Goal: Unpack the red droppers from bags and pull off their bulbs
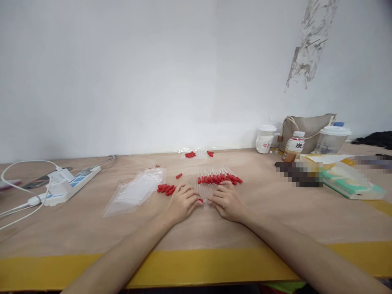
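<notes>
My left hand is closed, pinching a red rubber bulb between thumb and fingers. My right hand faces it closely, its fingers closed on a thin clear glass tube whose end meets the bulb or lies right at it. Beyond both hands lies a row of droppers with red bulbs, their glass stems pointing to the wall. Bare glass tubes lie between the hands and that row. Loose red bulbs are heaped left of my left hand. One single dropper lies apart behind them.
Clear zip bags lie at left, near a white power strip with cables. Bagged red-bulbed droppers lie by the wall. At right stand a white cup, a drink bottle, a grey bag and a tissue pack.
</notes>
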Available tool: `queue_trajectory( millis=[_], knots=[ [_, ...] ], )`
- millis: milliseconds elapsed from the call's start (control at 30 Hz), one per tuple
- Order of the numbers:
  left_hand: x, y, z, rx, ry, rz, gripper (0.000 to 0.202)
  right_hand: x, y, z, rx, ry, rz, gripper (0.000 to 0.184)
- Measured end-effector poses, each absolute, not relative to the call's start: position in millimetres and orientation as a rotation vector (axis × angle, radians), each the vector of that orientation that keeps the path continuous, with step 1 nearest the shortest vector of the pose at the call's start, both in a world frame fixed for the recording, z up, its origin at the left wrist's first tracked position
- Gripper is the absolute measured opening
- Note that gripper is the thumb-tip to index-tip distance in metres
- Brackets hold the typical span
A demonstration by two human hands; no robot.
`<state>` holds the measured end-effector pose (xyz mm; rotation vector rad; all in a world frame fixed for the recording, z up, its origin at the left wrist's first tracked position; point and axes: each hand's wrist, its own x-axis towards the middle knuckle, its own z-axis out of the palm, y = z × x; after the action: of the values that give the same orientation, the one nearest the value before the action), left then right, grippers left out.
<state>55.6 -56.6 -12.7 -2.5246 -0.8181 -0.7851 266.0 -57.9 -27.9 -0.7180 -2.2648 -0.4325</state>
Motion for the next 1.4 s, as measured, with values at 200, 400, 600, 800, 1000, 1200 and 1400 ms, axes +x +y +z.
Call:
queue_trajectory(
  millis=[200, 400, 600, 800, 1000, 1200, 1400],
  knots=[
    [55, -59, -12, -2.496, -0.804, -0.717, 0.025, 269, -60, -26, -0.696, -2.286, -0.425, 0.018],
    [45, -58, -10, -2.499, -0.792, -0.696, 0.021, 281, -59, -26, -0.723, -2.294, -0.407, 0.02],
    [15, -55, -5, -2.437, -1.02, -0.887, 0.019, 302, -52, -27, -1.0, -2.138, -0.337, 0.024],
    [14, -39, 7, -2.309, -1.334, -1.301, 0.022, 301, -49, -24, -1.239, -1.958, -0.229, 0.021],
    [-34, -22, 14, -2.061, -1.796, -1.477, 0.03, 301, -48, -21, -1.361, -1.971, -0.18, 0.011],
    [-42, -23, 12, -2.133, -1.899, -1.444, 0.032, 293, -48, -27, -1.32, -2.035, -0.305, 0.014],
    [-29, -31, 14, -2.332, -1.869, -1.207, 0.02, 289, -54, -27, -1.247, -2.11, -0.297, 0.019]
  ],
)
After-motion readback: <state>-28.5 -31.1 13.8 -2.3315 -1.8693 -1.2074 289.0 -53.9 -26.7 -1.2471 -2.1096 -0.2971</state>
